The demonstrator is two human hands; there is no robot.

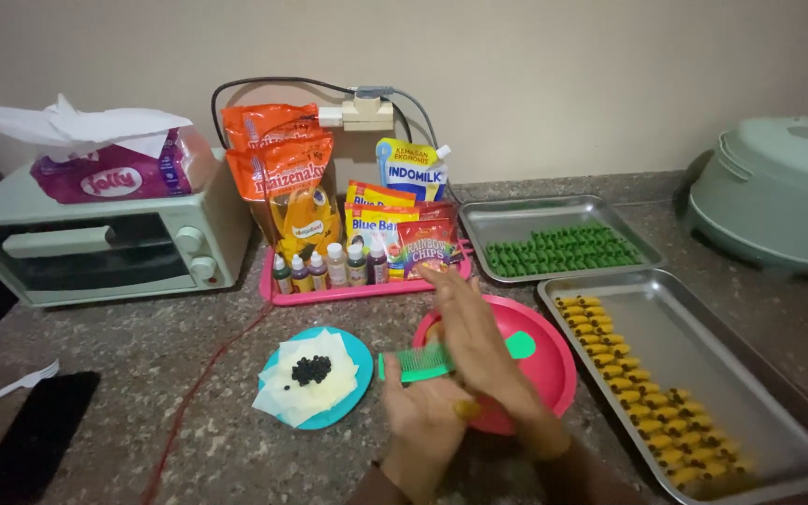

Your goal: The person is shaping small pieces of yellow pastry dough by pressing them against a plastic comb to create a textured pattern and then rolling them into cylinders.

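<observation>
Left hand (427,421) pinches yellow dough (467,409); right hand (479,346) flat, released, over comb (420,363). Risk: dough squashes under pressure.

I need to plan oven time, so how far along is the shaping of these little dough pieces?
Done: small green pieces fill part of the far metal tray, and yellow pieces line one edge of the near metal tray. In hand: the left hand and right hand press yellow dough together over the pink bowl, by a green comb. Left: most of the near tray is bare.
</observation>
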